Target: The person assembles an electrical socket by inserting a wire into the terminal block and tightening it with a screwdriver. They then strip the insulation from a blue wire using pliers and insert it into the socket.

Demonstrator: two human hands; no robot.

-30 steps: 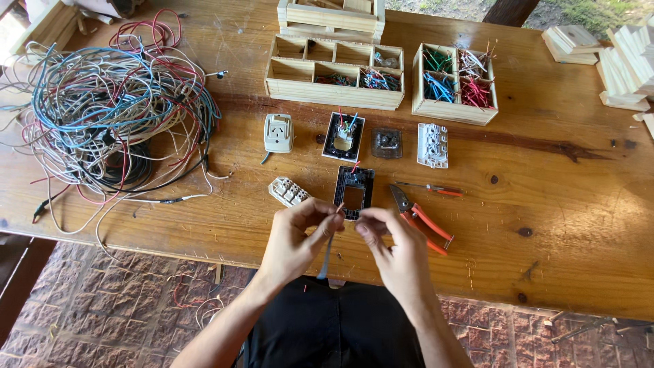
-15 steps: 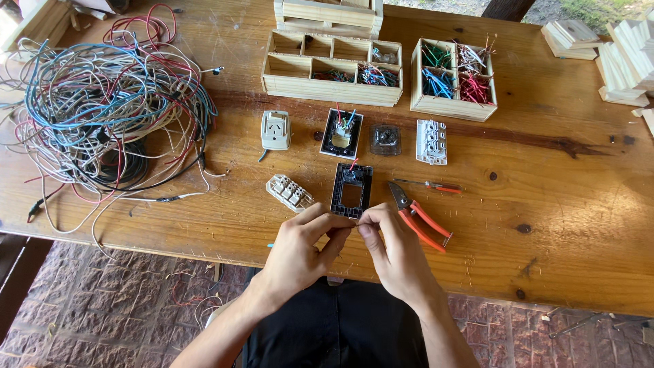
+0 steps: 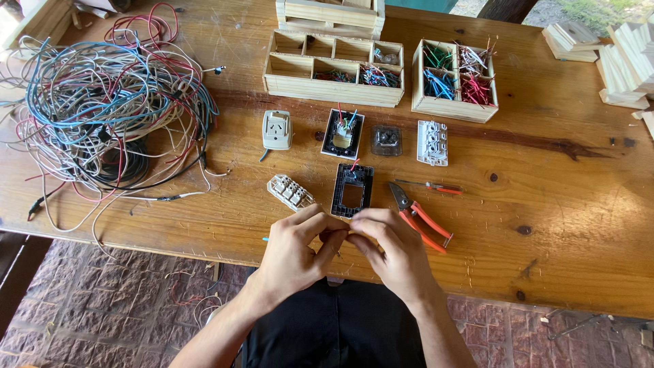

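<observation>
Two hands meet at the near edge of the tabletop point(image 3: 558, 204), and from my remote seat I see my left hand point(image 3: 294, 253) and right hand point(image 3: 390, 251) with fingers pinched narrow on something tiny between them, probably a thin wire. A bit of blue wire end point(image 3: 264, 239) pokes out to the left of my left hand. I judge such a wire to be light, limp and easy to kink, best held close to its tip. What exactly sits in the pinch is covered by my fingertips, so I cannot tell. Just beyond my knuckles lies a black switch frame point(image 3: 352, 190), with a white terminal block point(image 3: 290, 192) to its left and red-handled pliers point(image 3: 421, 218) to its right. A tangled wire heap point(image 3: 102, 109) fills the far left; its edge is cut off.
</observation>
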